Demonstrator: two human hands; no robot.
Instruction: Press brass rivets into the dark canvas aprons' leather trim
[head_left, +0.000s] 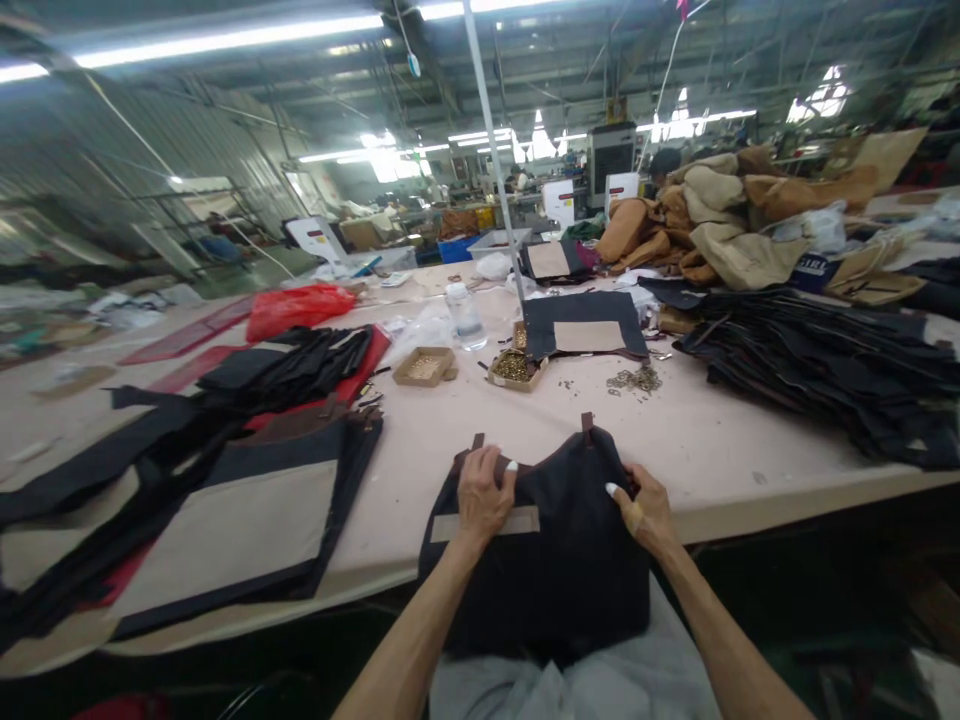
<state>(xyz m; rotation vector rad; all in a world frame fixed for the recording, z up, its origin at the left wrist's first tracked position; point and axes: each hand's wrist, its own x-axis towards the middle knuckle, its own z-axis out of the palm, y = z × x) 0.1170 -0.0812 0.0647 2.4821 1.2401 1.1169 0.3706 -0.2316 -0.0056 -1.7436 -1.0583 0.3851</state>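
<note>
A dark navy fabric bag panel (559,560) with a tan strip and two brown strap ends hangs over the near edge of the table, down onto my lap. My left hand (482,497) is closed on its upper left part, next to the left brown strap. My right hand (643,510) pinches the panel's upper right edge, thumb on top. Both hands hold the same piece.
The pale pink table (720,440) bears a stack of navy-and-tan panels (247,525) at left, black fabric pieces (825,365) at right, small boxes of brass hardware (514,368), loose metal rings (636,380), a plastic bottle (465,316), a red bag (296,305) and tan bags (720,215) piled behind.
</note>
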